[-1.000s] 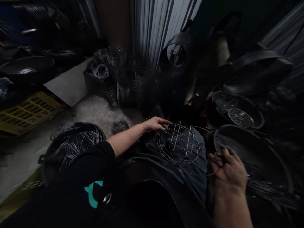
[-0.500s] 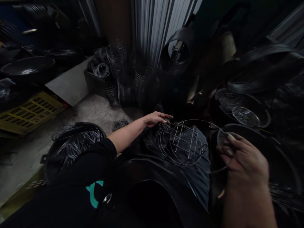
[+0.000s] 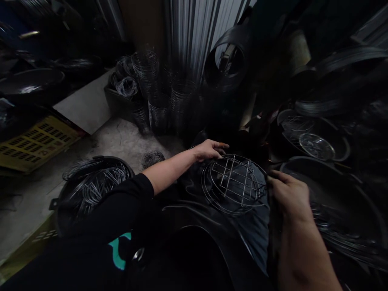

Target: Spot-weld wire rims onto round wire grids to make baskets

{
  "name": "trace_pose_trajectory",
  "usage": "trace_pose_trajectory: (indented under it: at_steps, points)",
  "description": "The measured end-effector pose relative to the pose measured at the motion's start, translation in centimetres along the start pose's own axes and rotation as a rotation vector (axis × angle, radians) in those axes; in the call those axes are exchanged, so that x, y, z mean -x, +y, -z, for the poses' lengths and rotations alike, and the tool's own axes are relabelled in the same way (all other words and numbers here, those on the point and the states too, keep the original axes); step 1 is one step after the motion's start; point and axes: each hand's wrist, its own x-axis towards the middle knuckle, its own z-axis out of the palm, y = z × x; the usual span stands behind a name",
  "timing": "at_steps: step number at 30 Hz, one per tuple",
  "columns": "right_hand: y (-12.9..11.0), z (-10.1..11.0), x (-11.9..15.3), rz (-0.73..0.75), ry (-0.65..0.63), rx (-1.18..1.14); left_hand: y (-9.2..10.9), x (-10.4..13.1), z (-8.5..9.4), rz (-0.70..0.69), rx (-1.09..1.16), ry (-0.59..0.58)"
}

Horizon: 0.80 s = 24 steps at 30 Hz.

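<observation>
A round wire rack [image 3: 242, 182], with crossing wires and several rings around it, lies over my knee on the dark grey trouser cloth [image 3: 253, 230]. My left hand [image 3: 209, 149] is at its far left rim, index finger stretched out and the other fingers closed at the wire. My right hand [image 3: 287, 192] pinches a thin wire ring at the right side of the rack; that ring lies nearly over the rack's outline. Its grip point is partly dark and hidden by the fingers.
A black tub [image 3: 104, 182] of bent wires stands at left, near a yellow crate [image 3: 39, 139]. Wire baskets [image 3: 159, 109] are stacked ahead. At right stand a large dark basin [image 3: 342, 194] with wire pieces and a smaller basin [image 3: 344, 151] holding wire rings.
My right hand has moved left and brought the wire ring from beside the rack onto it. My left hand has shifted slightly right along the rim.
</observation>
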Motion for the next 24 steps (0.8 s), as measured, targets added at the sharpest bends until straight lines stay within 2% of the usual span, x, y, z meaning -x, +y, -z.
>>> trace_pose_trajectory:
  at_steps: [2, 6, 8, 14, 18, 22, 24]
  points:
    - [0.5, 0.3, 0.7, -0.055, -0.046, -0.004, -0.1, 0.0, -0.4, -0.015, -0.025, 0.003]
    - [0.9, 0.8, 2.1, -0.221, -0.135, -0.179, -0.4, 0.1, -0.4, -0.021, -0.034, -0.053]
    - [1.1, 1.1, 2.2, -0.255, -0.172, -0.235, -0.5, 0.0, -0.3, -0.041, -0.058, -0.086]
    - [2.6, 1.9, 1.2, -0.148, -0.288, -0.023, -0.5, 0.0, 0.2, -0.063, -0.298, -0.164]
    - [3.8, 3.0, 0.7, -0.022, -0.471, 0.006, 0.3, 0.2, 1.4, -0.067, -0.449, -0.369]
    - [4.0, 4.0, 1.0, -0.015, -0.709, 0.036, 1.4, 0.6, 2.8, -0.068, -0.576, -0.601]
    - [3.9, 3.8, 1.4, 0.015, -0.695, 0.047, 1.6, 1.1, 2.9, -0.090, -0.676, -0.623]
